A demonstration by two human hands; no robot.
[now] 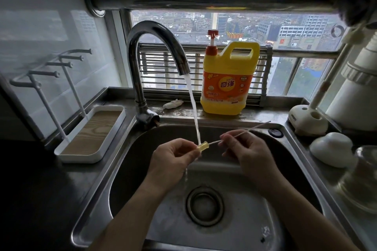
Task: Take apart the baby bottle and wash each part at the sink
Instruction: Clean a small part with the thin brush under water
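1. The person's 2 hands were over the steel sink [140,149], both forearms reaching in from the near edge.
2. The left hand [173,156] had its fingers curled, pinching a small translucent yellow bottle part [202,146] between thumb and fingertips.
3. The right hand [244,149] pinched a thin cleaning rod [252,128] near its lower end; the rod's tip met the yellow part's right end, and its free end slanted up and to the right.
4. How far the rod went inside the part could not be told.
5. The yellow part sat directly under the water stream [192,106] running from the curved chrome faucet [155,47]; water ran off below the left hand toward the drain [205,203].
6. A yellow detergent jug [228,79] with a red pump stood on the ledge behind the sink, just right of the stream.
7. A crumpled white wad [173,104] lay on that ledge between the faucet base and the jug.
8. A white drying tray [91,134] with upright pegs stood on the counter left of the sink.
9. On the right counter were a white holder base [306,120], a white domed object [331,149] and a blurred glass vessel [363,179].
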